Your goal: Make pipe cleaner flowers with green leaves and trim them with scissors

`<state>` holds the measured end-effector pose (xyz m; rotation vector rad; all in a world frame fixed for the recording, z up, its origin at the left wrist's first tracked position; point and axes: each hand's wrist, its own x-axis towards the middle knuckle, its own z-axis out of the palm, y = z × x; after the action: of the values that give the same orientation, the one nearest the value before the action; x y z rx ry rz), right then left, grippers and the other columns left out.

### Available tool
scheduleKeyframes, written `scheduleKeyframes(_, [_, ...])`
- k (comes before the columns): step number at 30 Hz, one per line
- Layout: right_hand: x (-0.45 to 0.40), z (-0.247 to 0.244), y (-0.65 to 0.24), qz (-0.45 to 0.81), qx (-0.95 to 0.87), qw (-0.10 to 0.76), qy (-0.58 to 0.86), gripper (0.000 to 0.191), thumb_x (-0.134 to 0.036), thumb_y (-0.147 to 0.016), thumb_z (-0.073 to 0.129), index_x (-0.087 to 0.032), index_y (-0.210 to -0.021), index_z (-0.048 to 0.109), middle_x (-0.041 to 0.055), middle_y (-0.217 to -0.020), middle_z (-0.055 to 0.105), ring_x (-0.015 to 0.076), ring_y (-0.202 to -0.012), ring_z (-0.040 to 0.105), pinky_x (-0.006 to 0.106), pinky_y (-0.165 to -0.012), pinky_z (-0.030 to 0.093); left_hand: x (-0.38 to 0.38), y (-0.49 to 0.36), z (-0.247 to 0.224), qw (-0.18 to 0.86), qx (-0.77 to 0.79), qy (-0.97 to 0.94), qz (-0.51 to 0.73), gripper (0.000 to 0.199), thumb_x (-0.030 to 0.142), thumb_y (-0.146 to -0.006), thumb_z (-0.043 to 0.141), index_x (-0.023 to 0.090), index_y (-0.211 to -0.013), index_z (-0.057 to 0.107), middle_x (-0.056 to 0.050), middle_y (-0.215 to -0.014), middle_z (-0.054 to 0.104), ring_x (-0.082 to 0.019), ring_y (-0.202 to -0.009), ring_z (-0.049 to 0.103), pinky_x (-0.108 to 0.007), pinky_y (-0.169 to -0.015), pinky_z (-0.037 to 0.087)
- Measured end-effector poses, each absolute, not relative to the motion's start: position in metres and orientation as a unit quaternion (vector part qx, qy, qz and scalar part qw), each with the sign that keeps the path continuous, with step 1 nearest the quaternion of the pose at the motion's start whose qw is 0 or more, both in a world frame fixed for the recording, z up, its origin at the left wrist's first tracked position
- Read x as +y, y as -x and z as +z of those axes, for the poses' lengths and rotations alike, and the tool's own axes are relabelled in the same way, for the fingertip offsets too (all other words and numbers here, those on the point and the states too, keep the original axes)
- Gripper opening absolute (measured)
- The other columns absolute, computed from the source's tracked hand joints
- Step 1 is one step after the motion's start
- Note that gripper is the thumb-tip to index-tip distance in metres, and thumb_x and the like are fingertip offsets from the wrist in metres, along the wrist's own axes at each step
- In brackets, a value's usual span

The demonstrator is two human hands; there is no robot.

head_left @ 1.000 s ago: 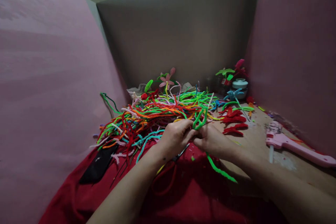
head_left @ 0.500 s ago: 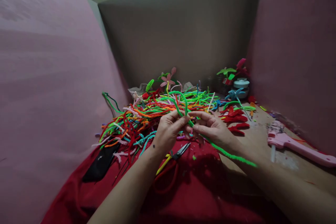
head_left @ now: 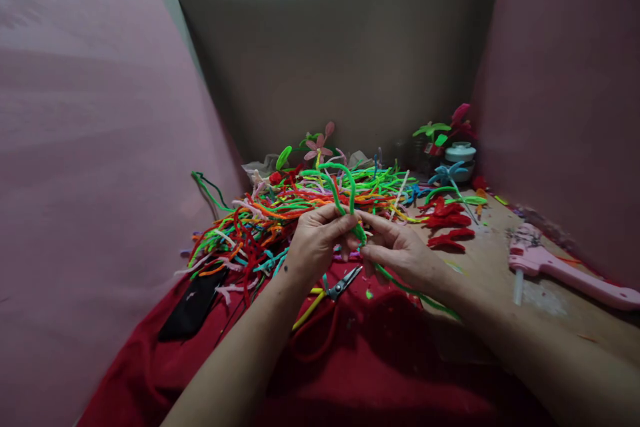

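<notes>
A bright green pipe cleaner (head_left: 353, 188) is bent into a loop that stands up above my fingers, with its strands crossing where the two hands meet. My left hand (head_left: 319, 239) pinches it between thumb and forefinger. Close by on the right, my right hand (head_left: 401, 252) has its fingertips closed on the same crossing, and a long green tail runs out beneath that hand. Below the hands, scissors (head_left: 345, 283) with yellow and red handles lie on the red cloth (head_left: 390, 373). Behind them spreads a heap of colourful pipe cleaners (head_left: 280, 207).
A black phone (head_left: 193, 307) lies at the left of the cloth. On the right are red pipe-cleaner pieces (head_left: 447, 217) and a pink glue gun (head_left: 565, 270). A lidded jar (head_left: 460, 155) and fuzzy flowers (head_left: 319, 147) stand at the back, between pink side walls (head_left: 100, 180).
The green tail has swung down, from lying over my right forearm to hanging under it. Both hands stay together at the crossing, and the loop above has opened slightly wider.
</notes>
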<state>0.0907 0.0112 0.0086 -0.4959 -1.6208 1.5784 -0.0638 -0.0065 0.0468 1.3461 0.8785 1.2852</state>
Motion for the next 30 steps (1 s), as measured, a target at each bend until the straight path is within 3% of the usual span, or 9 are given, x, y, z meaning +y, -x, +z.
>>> scheduleKeyframes(6, [0.010, 0.012, -0.091, 0.596, -0.665, 0.399, 0.210, 0.041, -0.021, -0.077, 0.057, -0.016, -0.117, 0.052, -0.0032, -0.065, 0.055, 0.0057, -0.050, 0.043, 0.019, -0.047, 0.034, -0.006, 0.062, 0.048, 0.562, 0.349, -0.537, 0.523, 0.018, 0.027, -0.073, 0.063, 0.011, -0.078, 0.059, 0.000, -0.051, 0.060, -0.010, -0.039, 0.054, -0.019, -0.038, 0.044])
scheduleKeyframes(10, [0.005, 0.019, -0.093, 0.562, -0.702, 0.389, 0.202, 0.016, -0.021, -0.079, 0.055, -0.014, -0.092, 0.060, 0.0027, -0.080, 0.060, 0.0110, -0.070, 0.052, 0.025, -0.065, 0.041, -0.006, 0.061, 0.049, 0.586, 0.353, -0.508, 0.523, 0.017, 0.025, -0.072, 0.065, 0.012, -0.073, 0.054, 0.001, -0.048, 0.060, -0.009, -0.035, 0.052, -0.019, -0.036, 0.042])
scheduleKeyframes(14, [0.004, 0.023, -0.093, 0.528, -0.713, 0.396, 0.236, 0.011, -0.023, -0.077, 0.058, -0.013, -0.074, 0.059, 0.0024, -0.076, 0.059, 0.0136, -0.075, 0.053, 0.028, -0.073, 0.041, -0.006, 0.061, 0.049, 0.604, 0.357, -0.487, 0.520, 0.021, 0.026, -0.070, 0.067, 0.012, -0.070, 0.051, 0.000, -0.048, 0.060, -0.009, -0.033, 0.052, -0.018, -0.036, 0.041])
scheduleKeyframes(17, [0.004, 0.019, -0.090, 0.589, -0.668, 0.405, 0.207, 0.010, -0.024, -0.076, 0.059, -0.014, -0.077, 0.056, 0.0014, -0.076, 0.059, 0.0123, -0.072, 0.053, 0.027, -0.070, 0.043, -0.006, 0.061, 0.049, 0.610, 0.353, -0.486, 0.517, 0.022, 0.027, -0.069, 0.067, 0.012, -0.069, 0.051, 0.001, -0.048, 0.060, -0.009, -0.034, 0.052, -0.018, -0.036, 0.041])
scheduleKeyframes(23, [0.003, 0.015, -0.087, 0.645, -0.619, 0.411, 0.177, 0.018, -0.028, -0.079, 0.057, -0.019, -0.094, 0.056, -0.0012, -0.076, 0.058, 0.0083, -0.056, 0.051, 0.020, -0.048, 0.041, -0.007, 0.062, 0.053, 0.585, 0.358, -0.483, 0.543, 0.020, 0.026, -0.069, 0.067, 0.013, -0.066, 0.051, 0.002, -0.046, 0.058, -0.009, -0.033, 0.050, -0.019, -0.034, 0.041])
scheduleKeyframes(27, [0.004, 0.020, -0.090, 0.566, -0.666, 0.427, 0.229, 0.013, -0.027, -0.081, 0.055, -0.016, -0.078, 0.060, -0.0031, -0.062, 0.055, 0.0075, -0.055, 0.048, 0.021, -0.057, 0.040, -0.008, 0.064, 0.056, 0.544, 0.363, -0.490, 0.577, 0.019, 0.028, -0.067, 0.068, 0.013, -0.068, 0.056, 0.003, -0.048, 0.056, -0.007, -0.036, 0.048, -0.017, -0.035, 0.038])
scheduleKeyframes(30, [0.006, 0.022, -0.089, 0.566, -0.648, 0.451, 0.238, 0.018, -0.030, -0.083, 0.052, -0.015, -0.076, 0.059, -0.0005, -0.064, 0.059, 0.0099, -0.060, 0.053, 0.024, -0.062, 0.041, -0.008, 0.064, 0.057, 0.499, 0.364, -0.505, 0.602, 0.019, 0.030, -0.068, 0.067, 0.014, -0.068, 0.057, 0.005, -0.047, 0.052, -0.005, -0.037, 0.045, -0.017, -0.035, 0.035])
